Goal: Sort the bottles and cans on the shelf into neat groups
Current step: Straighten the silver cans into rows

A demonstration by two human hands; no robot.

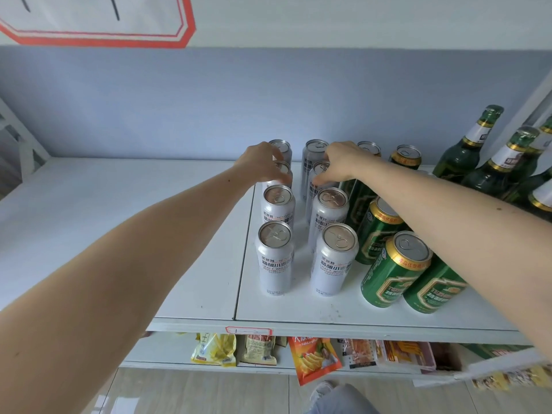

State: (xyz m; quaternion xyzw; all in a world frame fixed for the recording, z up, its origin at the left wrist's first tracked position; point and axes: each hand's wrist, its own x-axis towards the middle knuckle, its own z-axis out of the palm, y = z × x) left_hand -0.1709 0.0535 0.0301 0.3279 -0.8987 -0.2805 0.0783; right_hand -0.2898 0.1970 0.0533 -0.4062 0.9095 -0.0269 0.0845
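Several white cans stand in two rows on the white shelf (179,264); the front pair are at left (274,258) and right (333,261). My left hand (260,162) grips the top of a white can (282,171) in the left row, third from the front. My right hand (340,162) grips the top of the matching white can (318,180) in the right row. Green cans (394,270) with gold rims stand to the right, partly under my right forearm. Green glass bottles (469,147) stand at the far right.
The left half of the shelf is bare white board, with a seam (245,234) running front to back. A blue-grey wall (209,100) backs the shelf. Snack packets (313,360) hang on the lower shelf below the front edge.
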